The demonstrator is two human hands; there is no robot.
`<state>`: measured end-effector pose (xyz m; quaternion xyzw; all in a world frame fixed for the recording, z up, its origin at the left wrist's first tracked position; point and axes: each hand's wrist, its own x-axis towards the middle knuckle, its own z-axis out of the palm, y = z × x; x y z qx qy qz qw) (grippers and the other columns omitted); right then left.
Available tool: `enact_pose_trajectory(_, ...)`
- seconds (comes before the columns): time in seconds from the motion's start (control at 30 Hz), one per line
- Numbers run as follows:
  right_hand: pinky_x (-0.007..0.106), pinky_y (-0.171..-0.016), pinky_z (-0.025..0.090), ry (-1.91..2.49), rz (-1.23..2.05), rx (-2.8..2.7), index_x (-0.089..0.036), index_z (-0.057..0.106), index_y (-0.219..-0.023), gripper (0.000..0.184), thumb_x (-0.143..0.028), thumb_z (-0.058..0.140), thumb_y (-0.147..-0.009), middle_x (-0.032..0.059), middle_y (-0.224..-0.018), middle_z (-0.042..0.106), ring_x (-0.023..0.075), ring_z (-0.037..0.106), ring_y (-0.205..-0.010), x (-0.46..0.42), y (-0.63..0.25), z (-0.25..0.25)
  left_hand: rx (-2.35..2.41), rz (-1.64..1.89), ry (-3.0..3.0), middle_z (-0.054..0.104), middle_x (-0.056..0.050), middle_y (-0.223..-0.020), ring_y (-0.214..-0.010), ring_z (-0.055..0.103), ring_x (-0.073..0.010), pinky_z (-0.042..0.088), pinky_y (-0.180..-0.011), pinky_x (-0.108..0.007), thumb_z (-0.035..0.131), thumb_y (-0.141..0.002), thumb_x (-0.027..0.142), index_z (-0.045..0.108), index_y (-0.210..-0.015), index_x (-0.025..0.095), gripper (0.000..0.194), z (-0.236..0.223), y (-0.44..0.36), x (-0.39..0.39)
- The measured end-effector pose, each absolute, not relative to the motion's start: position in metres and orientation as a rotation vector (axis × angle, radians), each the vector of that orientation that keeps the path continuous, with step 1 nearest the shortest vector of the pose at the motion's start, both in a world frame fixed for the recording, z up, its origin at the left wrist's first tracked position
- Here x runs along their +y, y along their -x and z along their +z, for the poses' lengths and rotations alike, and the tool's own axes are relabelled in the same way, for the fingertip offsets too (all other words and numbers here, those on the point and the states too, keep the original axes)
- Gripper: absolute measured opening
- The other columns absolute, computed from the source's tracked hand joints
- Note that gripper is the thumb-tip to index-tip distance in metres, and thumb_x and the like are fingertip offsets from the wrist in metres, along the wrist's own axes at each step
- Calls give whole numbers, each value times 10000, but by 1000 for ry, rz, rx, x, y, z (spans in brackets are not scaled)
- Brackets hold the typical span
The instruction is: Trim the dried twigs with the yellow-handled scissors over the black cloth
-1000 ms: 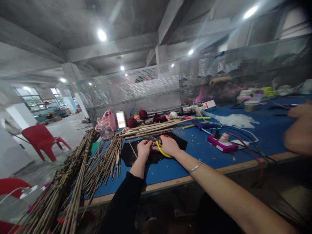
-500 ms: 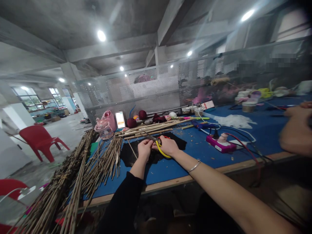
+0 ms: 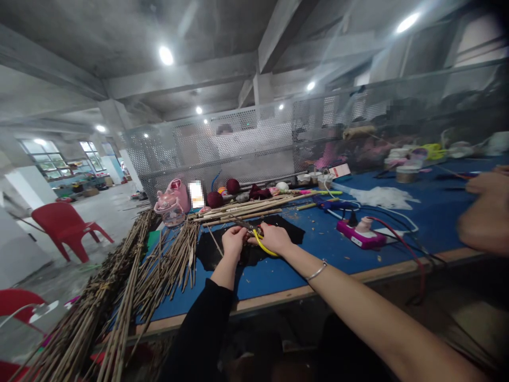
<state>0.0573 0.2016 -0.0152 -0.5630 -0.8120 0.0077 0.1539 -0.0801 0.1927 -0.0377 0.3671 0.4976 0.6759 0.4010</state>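
Observation:
My right hand [image 3: 275, 239] is closed around scissors [image 3: 262, 245] with yellow and red handles, their dark blades pointing up and left. Close beside the blades, my left hand [image 3: 234, 241] is pinched shut; whatever sits between its fingertips is too small to make out. Both hands are over a black cloth [image 3: 292, 232] spread on the blue tabletop [image 3: 278, 276]. A thin stick [image 3: 214, 240] slants across the cloth just left of my left hand. Small chips are scattered around the cloth.
Bundles of thin brown sticks [image 3: 170, 265] cover the table's left end. Pale rods [image 3: 254, 206], dark red yarn balls [image 3: 215, 199], a phone [image 3: 196, 195] and a pink jug [image 3: 174, 201] line the back. Rightward are a purple power strip [image 3: 360, 235] with cords and another person's hand [image 3: 483, 212].
My left hand has shifted slightly left. The scissors are still in my right hand, with their blades tilted a little differently. The other person's hand has moved slightly.

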Motion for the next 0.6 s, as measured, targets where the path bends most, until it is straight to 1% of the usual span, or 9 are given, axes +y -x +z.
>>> enact_pose_trajectory(0.1, 315, -706, 402, 1580, 0, -2331, -164, 477, -1006, 685, -745, 393, -655, 128, -901, 644, 261, 610, -863, 200, -58, -15, 1281, 1713, -946, 602, -19, -549, -496, 552, -97, 452, -519, -214, 671, -565, 192, 595, -614, 116, 118, -40, 82, 194)
enact_pose_trajectory(0.2, 310, -698, 400, 1563, 25, -2326, -169, 472, -990, 654, -733, 395, -669, 119, -897, 644, 256, 612, -858, 200, -59, -15, 1275, 1702, -997, 614, -24, -572, -498, 548, -96, 446, -516, -212, 684, -558, 195, 608, -632, 114, 134, -40, 82, 193)
enact_pose_trajectory(0.43, 300, -703, 398, 1564, 110, -2306, -165, 486, -973, 616, -708, 384, -701, 117, -910, 643, 264, 609, -876, 201, -60, -14, 1055, 1610, -803, 608, -20, -604, -525, 556, -86, 456, -546, -213, 706, -585, 263, 600, -738, 109, 241, -34, 78, 190)
enact_pose_trajectory(0.6, 299, -681, 396, 1533, 79, -2305, -165, 480, -971, 611, -705, 396, -698, 114, -885, 643, 261, 611, -852, 201, -59, -16, 966, 1565, -781, 610, -31, -630, -537, 561, -88, 438, -515, -195, 705, -593, 250, 585, -742, 105, 240, -34, 77, 189)
